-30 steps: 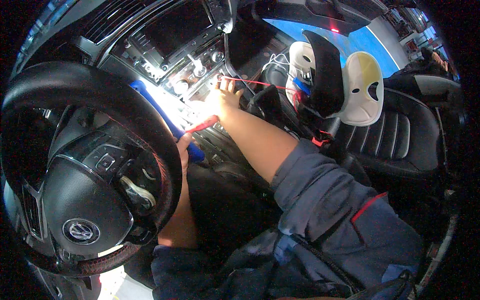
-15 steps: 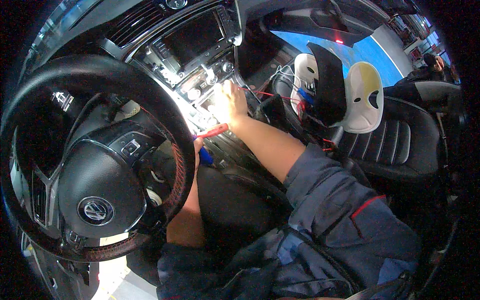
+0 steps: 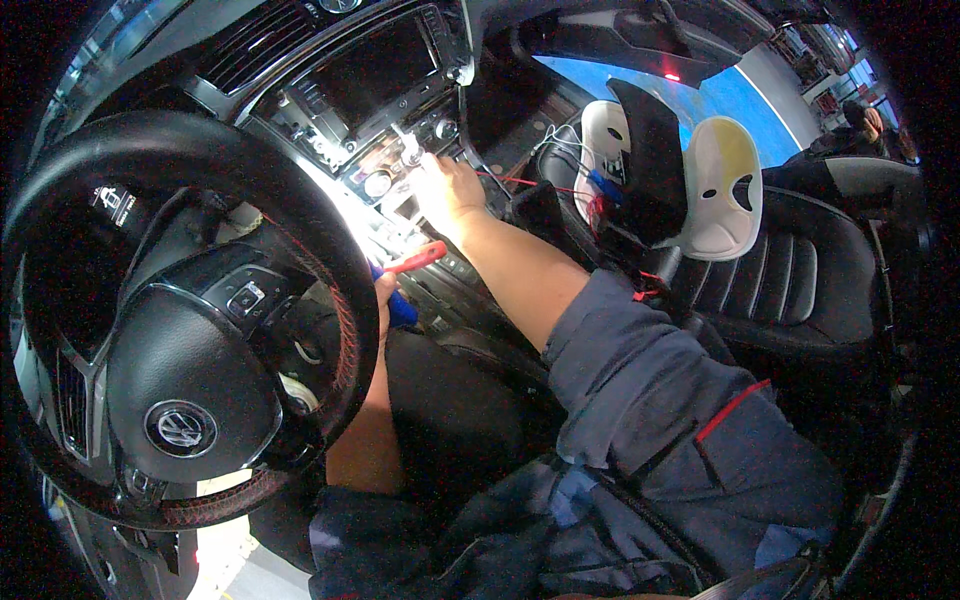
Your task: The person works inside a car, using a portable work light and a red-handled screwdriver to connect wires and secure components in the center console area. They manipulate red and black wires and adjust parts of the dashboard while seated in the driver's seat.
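Note:
My right hand point(image 3: 450, 195) reaches to the brightly lit centre console point(image 3: 395, 205), beside the climate knobs point(image 3: 377, 183), fingers bent in at the panel; what they grip, if anything, is hidden. My left hand point(image 3: 386, 292) is partly behind the steering wheel, closed on a blue bar-shaped tool point(image 3: 403, 310), apparently a work light. A red-handled tool point(image 3: 418, 256) lies across the blue bar at that hand; whether it is gripped too I cannot tell. A thin red wire point(image 3: 525, 182) runs from near my right hand toward the passenger side.
The steering wheel point(image 3: 120, 140) fills the left. Two white-and-black padded panels point(image 3: 720, 180) with wires sit over the black passenger seat point(image 3: 760, 290). The dashboard screen point(image 3: 370, 75) is above the console. A person point(image 3: 865, 135) is at the far right, beyond the seat.
The view has shifted slightly. My right hand's fingers, spread at the console a second ago, are now drawn together and bent, closer to the knobs. My left hand still holds the blue bar.

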Available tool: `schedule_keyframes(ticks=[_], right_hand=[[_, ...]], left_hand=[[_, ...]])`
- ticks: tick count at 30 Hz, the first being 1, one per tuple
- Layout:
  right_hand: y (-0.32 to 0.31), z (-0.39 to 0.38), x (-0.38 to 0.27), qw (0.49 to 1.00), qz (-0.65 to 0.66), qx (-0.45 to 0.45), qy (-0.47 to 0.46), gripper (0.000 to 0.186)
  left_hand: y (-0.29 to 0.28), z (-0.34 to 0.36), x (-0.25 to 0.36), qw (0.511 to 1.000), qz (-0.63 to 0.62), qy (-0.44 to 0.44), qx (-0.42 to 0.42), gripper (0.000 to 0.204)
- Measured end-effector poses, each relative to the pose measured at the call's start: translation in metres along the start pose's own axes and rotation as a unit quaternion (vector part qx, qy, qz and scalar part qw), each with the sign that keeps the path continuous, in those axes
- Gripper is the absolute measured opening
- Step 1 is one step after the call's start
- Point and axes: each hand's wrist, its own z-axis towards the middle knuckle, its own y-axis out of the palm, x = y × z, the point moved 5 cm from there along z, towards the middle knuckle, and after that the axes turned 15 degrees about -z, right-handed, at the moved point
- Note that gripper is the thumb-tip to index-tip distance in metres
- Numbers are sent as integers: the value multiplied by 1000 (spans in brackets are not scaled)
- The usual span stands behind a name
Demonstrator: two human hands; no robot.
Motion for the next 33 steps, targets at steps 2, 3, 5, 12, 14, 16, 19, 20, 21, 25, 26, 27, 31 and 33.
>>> schedule_keyframes(ticks=[2, 3, 5, 12, 14, 16, 19, 20, 21, 25, 26, 27, 31, 33], right_hand=[[7, 2, 3, 991, 41, -101, 72, 24], [6, 3, -1, 992, 1, -116, 40, 25], [1, 7, -10, 990, -69, -118, -33, 25], [-13, 13, -23, 957, -96, -166, -218, 25], [-12, 16, -25, 955, -122, -157, -222, 25], [-10, 19, -27, 958, -128, -153, -206, 25], [-4, 21, -23, 970, -95, -181, -130, 26], [-5, 20, -18, 979, -75, -170, -83, 27], [-5, 18, -13, 983, -65, -167, -36, 29], [-10, -4, 1, 987, 96, -65, 113, 42], [-3, -11, 2, 978, 109, -108, 142, 57], [4, -17, 1, 975, 81, -151, 144, 58], [21, -32, -5, 969, 4, -179, 172, 58], [28, -33, -6, 962, 4, -192, 193, 57]], left_hand=[[0, -1, 0, 1000, 7, -9, 11, 67], [0, -1, 0, 1000, 4, -13, 16, 68], [1, -3, 0, 1000, -15, -12, 21, 69], [-2, -1, 8, 994, 84, 70, 15, 72], [-1, 0, 7, 994, 95, 49, 10, 74], [1, -1, 8, 997, 64, 45, 17, 74], [5, -6, 10, 998, 2, 43, 38, 77], [6, -6, 10, 999, 17, 27, 38, 78], [7, -6, 11, 999, 23, 19, 38, 80], [9, -5, 13, 1000, 16, 8, 17, 87], [10, -4, 12, 1000, 5, 2, 1, 89], [10, -4, 12, 1000, -9, 3, -5, 91], [11, -4, 14, 998, 8, 55, -2, 95], [10, -4, 10, 999, -23, 35, 3, 95]])
